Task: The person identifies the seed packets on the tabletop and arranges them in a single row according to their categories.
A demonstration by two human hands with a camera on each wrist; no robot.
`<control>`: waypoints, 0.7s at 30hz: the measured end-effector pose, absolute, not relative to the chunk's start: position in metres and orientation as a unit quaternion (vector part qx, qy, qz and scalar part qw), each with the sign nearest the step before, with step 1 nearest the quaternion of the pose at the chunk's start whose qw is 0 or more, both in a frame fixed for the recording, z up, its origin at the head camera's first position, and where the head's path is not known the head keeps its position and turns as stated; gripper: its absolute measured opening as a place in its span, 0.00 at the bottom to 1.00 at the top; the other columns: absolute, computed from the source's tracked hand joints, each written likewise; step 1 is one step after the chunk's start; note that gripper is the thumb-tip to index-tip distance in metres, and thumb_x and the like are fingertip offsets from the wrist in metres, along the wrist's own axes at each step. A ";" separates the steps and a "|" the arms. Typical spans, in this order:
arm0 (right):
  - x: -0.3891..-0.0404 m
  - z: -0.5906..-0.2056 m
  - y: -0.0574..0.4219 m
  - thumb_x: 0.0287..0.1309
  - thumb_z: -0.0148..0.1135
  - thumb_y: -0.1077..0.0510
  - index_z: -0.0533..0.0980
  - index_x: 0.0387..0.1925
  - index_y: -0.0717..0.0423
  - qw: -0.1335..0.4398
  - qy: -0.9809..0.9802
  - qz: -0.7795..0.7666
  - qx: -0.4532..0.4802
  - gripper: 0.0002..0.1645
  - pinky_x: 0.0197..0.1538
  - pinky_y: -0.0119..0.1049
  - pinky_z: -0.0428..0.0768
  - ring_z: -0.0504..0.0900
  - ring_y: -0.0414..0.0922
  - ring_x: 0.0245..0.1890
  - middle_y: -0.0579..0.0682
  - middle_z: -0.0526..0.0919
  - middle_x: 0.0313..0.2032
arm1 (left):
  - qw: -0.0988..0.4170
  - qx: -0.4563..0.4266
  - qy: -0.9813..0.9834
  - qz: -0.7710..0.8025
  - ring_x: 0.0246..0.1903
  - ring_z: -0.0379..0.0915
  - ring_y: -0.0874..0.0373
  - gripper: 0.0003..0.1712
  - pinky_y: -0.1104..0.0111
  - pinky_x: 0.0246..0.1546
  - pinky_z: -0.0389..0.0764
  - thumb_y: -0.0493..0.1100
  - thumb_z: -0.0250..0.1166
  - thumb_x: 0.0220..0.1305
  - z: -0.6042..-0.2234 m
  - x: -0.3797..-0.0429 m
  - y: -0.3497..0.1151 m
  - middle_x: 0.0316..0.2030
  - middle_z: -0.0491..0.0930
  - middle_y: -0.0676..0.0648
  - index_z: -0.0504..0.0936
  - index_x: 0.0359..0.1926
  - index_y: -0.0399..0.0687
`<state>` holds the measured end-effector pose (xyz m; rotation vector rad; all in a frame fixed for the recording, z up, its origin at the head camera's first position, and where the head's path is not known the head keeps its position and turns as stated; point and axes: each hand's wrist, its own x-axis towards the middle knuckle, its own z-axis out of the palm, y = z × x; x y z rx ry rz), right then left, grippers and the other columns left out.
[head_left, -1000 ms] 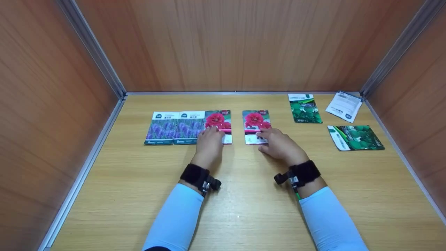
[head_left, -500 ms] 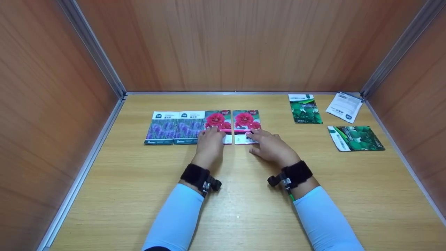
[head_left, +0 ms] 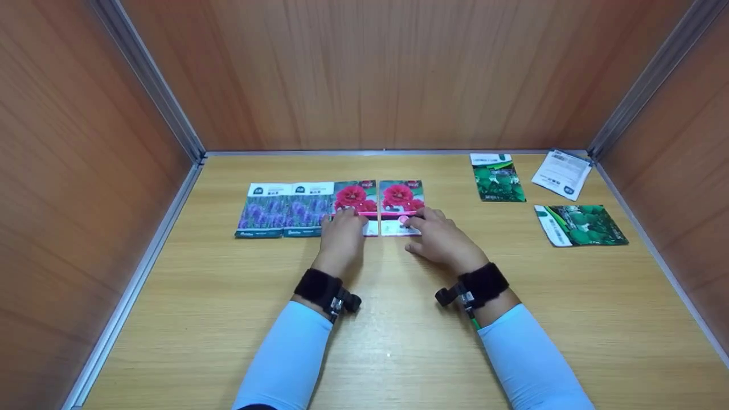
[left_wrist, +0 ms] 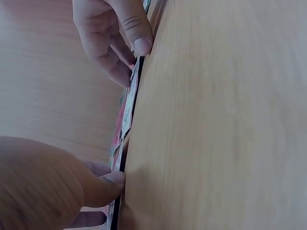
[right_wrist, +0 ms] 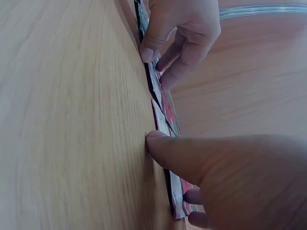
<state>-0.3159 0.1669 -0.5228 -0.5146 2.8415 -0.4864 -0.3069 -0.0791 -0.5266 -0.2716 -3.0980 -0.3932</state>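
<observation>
Four flat picture packets, likely seed packets, form a row in the head view. Two lavender packets [head_left: 263, 210] [head_left: 307, 208] lie side by side on the left. Beside them is a pink-flower packet [head_left: 354, 195], and a second pink-flower packet [head_left: 400, 195] lies right of it across a narrow gap. My left hand [head_left: 342, 238] rests its fingertips on the lower part of the first pink-flower packet, thumb at its near edge. On the second one's lower right part, my right hand [head_left: 447, 242] presses its fingers, with the thumb [right_wrist: 156, 136] at the near edge.
At the back right lie a green packet [head_left: 499, 181], a white packet [head_left: 562, 174] showing its printed back, and another green packet [head_left: 582, 225] turned sideways. Wooden panels [head_left: 387, 74] with metal edging enclose the table [head_left: 387, 353] at the back and sides.
My right hand has slid the second pink-flower packet leftward, close to the first one, and its fingers have shifted slightly on it. My left hand has stayed in place.
</observation>
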 end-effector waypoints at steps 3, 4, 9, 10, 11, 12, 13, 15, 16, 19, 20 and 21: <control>-0.316 -0.523 0.166 0.79 0.70 0.41 0.73 0.84 0.40 0.114 0.965 -0.163 -0.172 0.38 0.88 0.69 0.63 0.59 0.62 0.89 0.57 0.64 0.87 | 0.004 -0.089 -0.989 -0.121 0.72 0.78 0.38 0.25 0.30 0.81 0.68 0.28 0.64 0.76 -0.527 -0.307 -0.079 0.65 0.85 0.41 0.93 0.62 0.56; -0.316 -0.523 0.166 0.80 0.70 0.41 0.73 0.84 0.39 0.117 0.964 -0.162 -0.173 0.38 0.88 0.69 0.63 0.59 0.61 0.90 0.57 0.64 0.88 | 0.004 -0.089 -0.989 -0.120 0.73 0.77 0.38 0.25 0.29 0.81 0.68 0.28 0.64 0.76 -0.527 -0.306 -0.079 0.66 0.85 0.41 0.93 0.62 0.56; -0.315 -0.522 0.168 0.81 0.68 0.41 0.71 0.85 0.37 0.127 0.962 -0.165 -0.176 0.38 0.88 0.70 0.62 0.58 0.62 0.90 0.55 0.61 0.90 | 0.000 -0.092 -0.988 -0.125 0.76 0.75 0.37 0.27 0.27 0.83 0.65 0.26 0.63 0.75 -0.526 -0.305 -0.079 0.71 0.83 0.40 0.92 0.63 0.55; -0.315 -0.522 0.168 0.81 0.68 0.41 0.71 0.86 0.37 0.128 0.962 -0.165 -0.175 0.38 0.88 0.70 0.61 0.58 0.62 0.90 0.55 0.61 0.90 | -0.001 -0.092 -0.988 -0.127 0.76 0.75 0.38 0.27 0.27 0.83 0.64 0.26 0.63 0.75 -0.526 -0.305 -0.079 0.71 0.83 0.40 0.92 0.63 0.55; -0.315 -0.522 0.168 0.81 0.68 0.41 0.71 0.86 0.37 0.129 0.962 -0.165 -0.174 0.38 0.89 0.71 0.61 0.58 0.62 0.90 0.54 0.61 0.90 | -0.001 -0.092 -0.987 -0.129 0.77 0.75 0.37 0.28 0.27 0.83 0.64 0.25 0.62 0.74 -0.526 -0.305 -0.079 0.71 0.83 0.40 0.92 0.64 0.54; -0.315 -0.522 0.168 0.81 0.68 0.41 0.71 0.86 0.36 0.130 0.962 -0.164 -0.174 0.38 0.89 0.70 0.61 0.58 0.62 0.90 0.54 0.60 0.90 | 0.000 -0.093 -0.987 -0.130 0.76 0.75 0.37 0.28 0.27 0.83 0.64 0.25 0.62 0.73 -0.526 -0.305 -0.079 0.71 0.83 0.40 0.92 0.63 0.54; -0.315 -0.521 0.168 0.81 0.68 0.40 0.71 0.85 0.36 0.130 0.963 -0.163 -0.174 0.38 0.89 0.70 0.61 0.58 0.62 0.90 0.54 0.61 0.90 | 0.001 -0.094 -0.987 -0.129 0.76 0.75 0.37 0.28 0.27 0.83 0.64 0.24 0.62 0.73 -0.526 -0.305 -0.079 0.71 0.83 0.40 0.92 0.63 0.54; -0.315 -0.521 0.167 0.81 0.68 0.40 0.71 0.85 0.36 0.130 0.963 -0.160 -0.173 0.38 0.89 0.71 0.61 0.59 0.62 0.90 0.54 0.61 0.90 | 0.002 -0.096 -0.987 -0.130 0.76 0.75 0.37 0.28 0.27 0.83 0.64 0.24 0.63 0.72 -0.526 -0.305 -0.079 0.70 0.84 0.40 0.92 0.62 0.54; -0.315 -0.521 0.167 0.81 0.68 0.40 0.71 0.85 0.36 0.130 0.963 -0.159 -0.172 0.38 0.88 0.71 0.61 0.59 0.62 0.90 0.54 0.61 0.90 | 0.003 -0.096 -0.987 -0.130 0.76 0.75 0.36 0.28 0.28 0.83 0.65 0.24 0.63 0.72 -0.526 -0.306 -0.079 0.70 0.84 0.40 0.92 0.62 0.54; -0.315 -0.521 0.167 0.81 0.67 0.40 0.71 0.85 0.34 0.130 0.964 -0.159 -0.171 0.37 0.88 0.72 0.61 0.60 0.62 0.90 0.53 0.62 0.90 | 0.005 -0.097 -0.987 -0.126 0.74 0.76 0.37 0.27 0.30 0.82 0.67 0.25 0.64 0.72 -0.527 -0.306 -0.079 0.67 0.85 0.41 0.92 0.62 0.54; -0.315 -0.521 0.167 0.81 0.67 0.40 0.71 0.85 0.34 0.131 0.964 -0.159 -0.170 0.37 0.88 0.72 0.61 0.60 0.62 0.89 0.53 0.62 0.89 | 0.004 -0.098 -0.987 -0.125 0.73 0.77 0.37 0.28 0.31 0.81 0.69 0.25 0.64 0.71 -0.527 -0.306 -0.079 0.66 0.85 0.41 0.92 0.62 0.54; -0.314 -0.521 0.167 0.81 0.68 0.40 0.71 0.85 0.34 0.131 0.963 -0.160 -0.170 0.37 0.88 0.73 0.61 0.60 0.62 0.89 0.53 0.63 0.89 | 0.005 -0.098 -0.987 -0.124 0.72 0.78 0.38 0.27 0.31 0.80 0.70 0.25 0.64 0.72 -0.528 -0.306 -0.079 0.65 0.85 0.41 0.93 0.62 0.55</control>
